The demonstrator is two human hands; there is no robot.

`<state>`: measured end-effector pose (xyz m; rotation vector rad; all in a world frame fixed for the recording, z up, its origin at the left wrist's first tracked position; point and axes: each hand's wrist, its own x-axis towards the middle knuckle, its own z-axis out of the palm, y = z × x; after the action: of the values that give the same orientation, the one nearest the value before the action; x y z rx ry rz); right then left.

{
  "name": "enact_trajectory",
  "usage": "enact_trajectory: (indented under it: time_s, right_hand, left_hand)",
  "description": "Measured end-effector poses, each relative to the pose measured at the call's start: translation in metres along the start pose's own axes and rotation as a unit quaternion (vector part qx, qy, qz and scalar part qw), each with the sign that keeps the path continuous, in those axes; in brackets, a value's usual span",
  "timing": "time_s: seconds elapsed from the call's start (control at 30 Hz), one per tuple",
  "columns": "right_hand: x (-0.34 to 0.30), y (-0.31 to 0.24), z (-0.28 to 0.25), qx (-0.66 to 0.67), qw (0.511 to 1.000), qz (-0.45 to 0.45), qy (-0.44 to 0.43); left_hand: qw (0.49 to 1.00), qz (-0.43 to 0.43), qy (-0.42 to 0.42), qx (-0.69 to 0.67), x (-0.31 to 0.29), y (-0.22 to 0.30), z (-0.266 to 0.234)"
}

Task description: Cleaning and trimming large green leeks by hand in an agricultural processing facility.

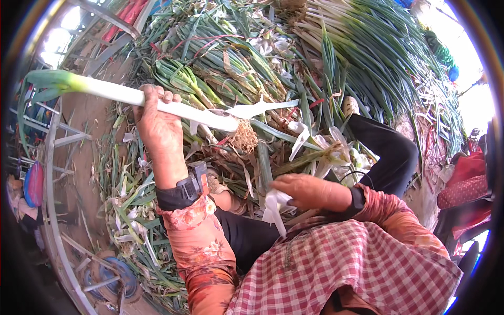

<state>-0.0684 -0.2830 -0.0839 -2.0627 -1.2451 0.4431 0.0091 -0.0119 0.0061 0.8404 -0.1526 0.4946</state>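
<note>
My left hand (159, 123) is wrapped round the white shaft of a long green onion (205, 115). The onion lies across the view, its green top out to the left and its brown root tuft (242, 137) to the right. A loose strip of pale skin (257, 108) hangs off near the root end. Low in front of my body, my right hand (310, 191) has its fingers closed on a piece of white onion skin (275, 207). That hand is well apart from the onion, and its fingertips are partly blurred.
Heaped green onions with limp leaves (210, 58) cover the ground ahead. A neater pile of green onions (367, 47) lies at the far right. Peeled leaf scraps (128, 220) litter the ground at left, beside a metal frame (51, 173) and a wheel (113, 278). Red cloth (464, 184) sits at right.
</note>
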Motion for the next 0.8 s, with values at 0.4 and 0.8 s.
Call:
enact_trajectory:
  time_s: [0.4, 0.8]
  right_hand:
    - [0.096, -0.018, -0.061, 0.020, 0.974, 0.041, 0.220]
    - [0.101, -0.005, -0.049, 0.092, 0.973, 0.070, 0.198]
  left_hand:
    - [0.999, -0.017, -0.015, 0.037, -0.017, -0.007, 0.022]
    - [0.999, -0.033, 0.022, 0.030, -0.026, -0.011, 0.030]
